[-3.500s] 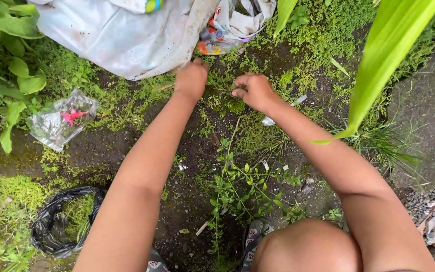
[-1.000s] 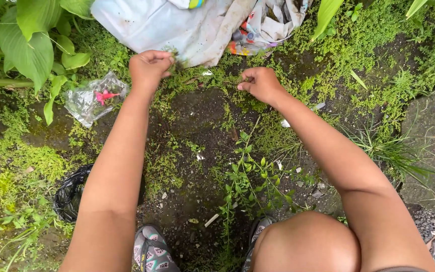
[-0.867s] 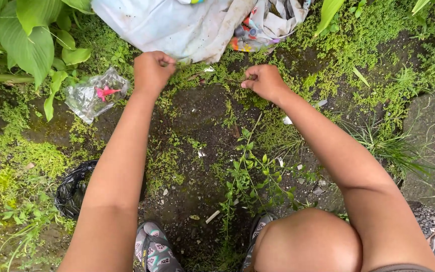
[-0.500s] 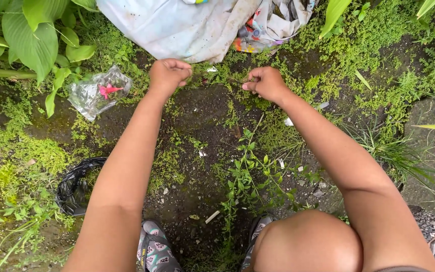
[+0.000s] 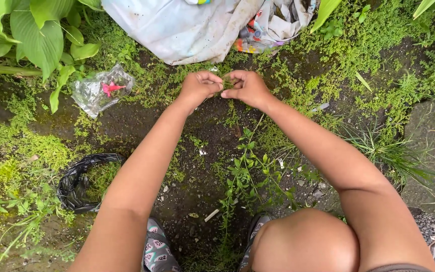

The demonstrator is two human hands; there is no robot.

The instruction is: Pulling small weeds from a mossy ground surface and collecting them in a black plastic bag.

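Head view looks down at a person who squats over dark wet soil with patches of small green weeds. The left hand and the right hand meet in the middle, just below a dirty white sack. Between them is a small tuft of weed; the fingers of both hands are curled narrow and pinch it from each side, close above the ground. To the left lies a clear plastic bag with something pink inside, and nearer the person a black plastic bag with green weeds in it. A thin leafy plant grows between the arms, and a patterned sandal shows below.
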